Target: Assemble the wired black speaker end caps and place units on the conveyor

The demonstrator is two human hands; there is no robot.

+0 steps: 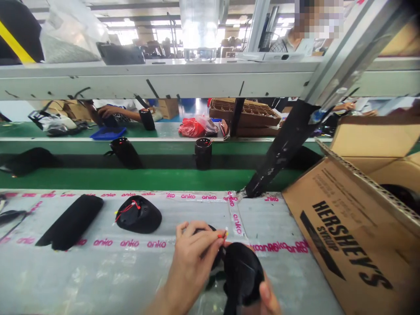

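Observation:
My left hand (pixel 193 253) is closed in a pinch on thin wires (pixel 225 235) with small red, yellow and white tips. My right hand (pixel 269 294) grips a black rounded housing (pixel 244 271) from its right side, its fingers mostly hidden behind the part. Another dark piece shows partly behind my left hand; how it joins the housing I cannot tell. To the left on the bench lie a black rounded cover (pixel 141 216) with red wires and a long black fabric-like sleeve (pixel 74 221).
A brown cardboard box (pixel 348 227) stands open at the right, beside a slanted black-wrapped post (pixel 278 148). Beyond the bench, a green conveyor belt (pixel 167 179) carries black cylinders (pixel 203 154). A shelf (pixel 183 83) crosses above. A co-worker's hand (pixel 110 111) is on the far side.

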